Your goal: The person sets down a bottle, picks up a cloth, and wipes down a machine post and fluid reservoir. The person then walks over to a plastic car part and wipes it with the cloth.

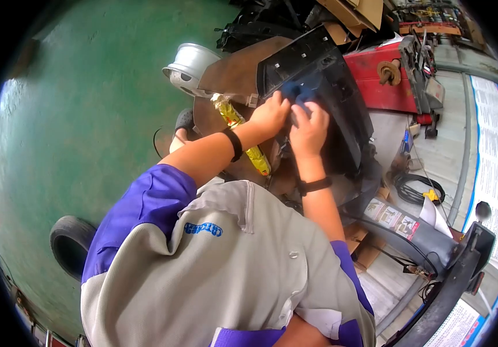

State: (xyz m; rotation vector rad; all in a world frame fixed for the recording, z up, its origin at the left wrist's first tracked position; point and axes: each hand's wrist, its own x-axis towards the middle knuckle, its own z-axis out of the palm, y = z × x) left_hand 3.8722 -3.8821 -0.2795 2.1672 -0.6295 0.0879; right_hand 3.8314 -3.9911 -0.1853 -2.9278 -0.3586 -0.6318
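Both hands meet over a large black plastic panel [341, 101] that leans in front of me. My left hand [270, 115] has its fingers curled at the near side of a dark blue, cloth-like piece [298, 91]. Close beside it, my right hand [310, 130] pinches toward the same piece. Motion blurs the blue piece, so its exact kind is unclear. Under my left forearm lies a shiny yellow packet [257, 159] on a brown board [229, 63], partly hidden by my wrist.
A silver wheel rim [188, 66] stands on the green floor to the left, and a black tyre [71, 246] is nearer me. At right are a red machine [376, 81], a coiled black cable [419, 189] and a grey machine arm [434, 248]. Cardboard [356, 13] sits behind the panel.
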